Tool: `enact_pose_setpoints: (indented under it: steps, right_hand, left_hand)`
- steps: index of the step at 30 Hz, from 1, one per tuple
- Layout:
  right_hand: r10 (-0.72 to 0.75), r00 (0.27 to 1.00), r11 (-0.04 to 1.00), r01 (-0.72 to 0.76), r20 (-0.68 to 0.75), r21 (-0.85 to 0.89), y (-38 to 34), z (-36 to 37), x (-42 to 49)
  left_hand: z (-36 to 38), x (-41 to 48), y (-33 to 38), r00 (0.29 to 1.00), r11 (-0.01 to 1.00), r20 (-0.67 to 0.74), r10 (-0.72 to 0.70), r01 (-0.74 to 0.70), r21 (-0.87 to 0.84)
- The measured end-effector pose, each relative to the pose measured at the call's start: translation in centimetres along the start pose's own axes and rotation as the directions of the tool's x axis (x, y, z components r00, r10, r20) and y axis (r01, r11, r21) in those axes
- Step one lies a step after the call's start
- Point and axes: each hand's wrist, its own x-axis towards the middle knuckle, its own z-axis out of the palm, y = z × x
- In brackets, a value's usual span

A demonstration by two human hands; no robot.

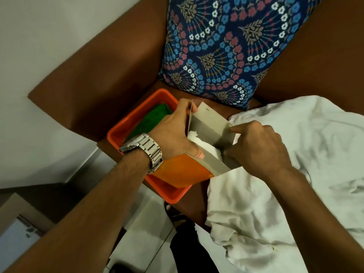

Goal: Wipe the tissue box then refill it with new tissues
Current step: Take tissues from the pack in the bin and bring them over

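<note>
An orange tissue box (183,174) with grey inner flaps stands tilted, its end open, over the orange tray. My left hand (173,133), with a metal watch on the wrist, grips the box by its left flap and side. White tissues (204,144) show inside the opening. My right hand (258,146) is at the box's right side, thumb on the far grey flap (210,123), fingers reaching down into the opening beside the tissues.
An orange plastic tray (126,129) holds a green cloth (151,119) on the brown sofa seat. A blue flowered cushion (226,46) leans behind. A crumpled white cloth (295,174) covers the seat at right. Pale floor tiles lie below.
</note>
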Motion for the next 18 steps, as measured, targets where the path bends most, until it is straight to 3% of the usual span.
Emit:
enact_pose_setpoints:
  steps: [6, 10, 12, 14, 18]
  right_hand:
    - [-0.246, 0.954, 0.969, 0.237, 0.17, 0.071, -1.2, -0.6, 0.3]
    - [-0.381, 0.88, 0.924, 0.372, 0.284, 0.09, -1.5, 0.3, 1.3]
    - [-0.41, 0.852, 0.906, 0.422, 0.326, 0.037, -1.8, 1.2, 1.9]
    - [-0.408, 0.864, 0.901, 0.433, 0.295, -0.022, -2.0, 1.9, 2.4]
    - [-0.347, 0.908, 0.936, 0.352, 0.234, 0.022, -1.6, 1.9, 2.9]
  left_hand:
    - [0.2, 0.2, 0.1, 1.0, 0.999, 0.009, 0.03, -0.03, -0.024]
    - [0.6, 0.2, 0.3, 0.998, 0.998, 0.034, 0.049, -0.048, -0.04]
    - [0.9, 0.2, 0.4, 0.996, 0.997, 0.055, 0.066, -0.064, -0.038]
    - [1.1, 0.5, 0.5, 0.995, 0.997, 0.071, 0.069, -0.067, -0.029]
    - [1.0, 1.4, 0.4, 0.996, 0.995, 0.082, 0.042, -0.034, -0.09]
